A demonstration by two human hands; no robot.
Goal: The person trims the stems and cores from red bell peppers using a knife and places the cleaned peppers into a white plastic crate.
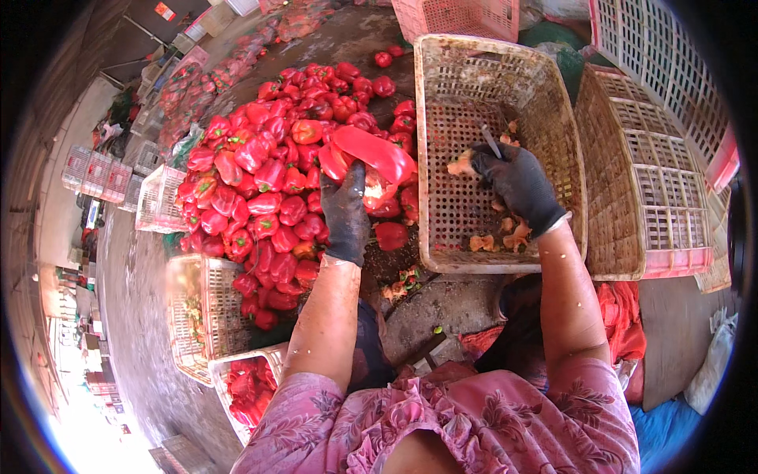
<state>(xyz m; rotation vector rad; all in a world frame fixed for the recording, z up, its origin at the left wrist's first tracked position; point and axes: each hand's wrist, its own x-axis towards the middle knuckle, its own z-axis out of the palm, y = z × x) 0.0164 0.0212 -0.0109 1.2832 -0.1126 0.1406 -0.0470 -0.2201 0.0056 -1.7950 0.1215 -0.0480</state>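
Note:
In a dark glove, my left hand (pixel 346 216) grips a cut-open red bell pepper (pixel 376 157), its pale inside showing towards the lower right. Behind and left of it spreads a large heap of whole red bell peppers (pixel 260 172) on the floor. My right hand (pixel 521 183), also gloved, is over a worn plastic crate (pixel 423 178). It is closed around a small knife (pixel 490 141), of which a short pale part sticks up, and a piece of pepper core (pixel 461 165) shows at its fingers. Several torn cores (pixel 515 236) lie on the crate's bottom.
Stacked crates (pixel 672 178) stand right of the worn crate, and a pink crate (pixel 459 18) lies beyond it. At lower left are a crate (pixel 192 314) tipped on its side and a crate with red pepper pieces (pixel 243 385). Scraps (pixel 402 284) litter the floor before me.

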